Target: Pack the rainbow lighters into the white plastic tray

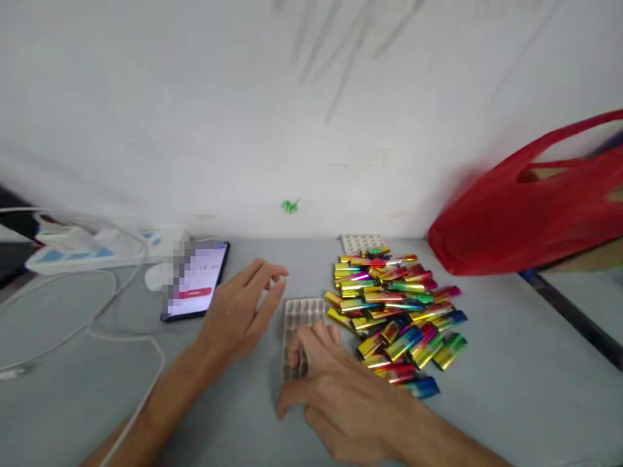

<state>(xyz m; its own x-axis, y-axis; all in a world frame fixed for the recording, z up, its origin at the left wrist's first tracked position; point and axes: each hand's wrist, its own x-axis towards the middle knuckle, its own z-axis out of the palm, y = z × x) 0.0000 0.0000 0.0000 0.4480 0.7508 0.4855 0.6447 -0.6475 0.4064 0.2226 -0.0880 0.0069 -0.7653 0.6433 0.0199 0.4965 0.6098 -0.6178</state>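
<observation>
- Pale grey, rectangular plastic tray with rows of cells [300, 314]: lies on the grey bench [516, 370], well forward of its back edge.
- Right hand [335, 389]: fingers bent over the tray's near end, thumb apart; whether it grips cannot be told.
- Left hand [243, 305]: loosely curved beside the tray, nothing seen held.
- Judgement: left fingers steadying the tray's left edge would prevent sliding.
- Heap of shiny, multicoloured metallic tubes [389, 311]: just right of the tray, crowding the right hand.
- Thin white cable [121, 338]: crosses the left forearm; possible snag.
- Red fabric bag [511, 220]: near the back edge, right.
</observation>
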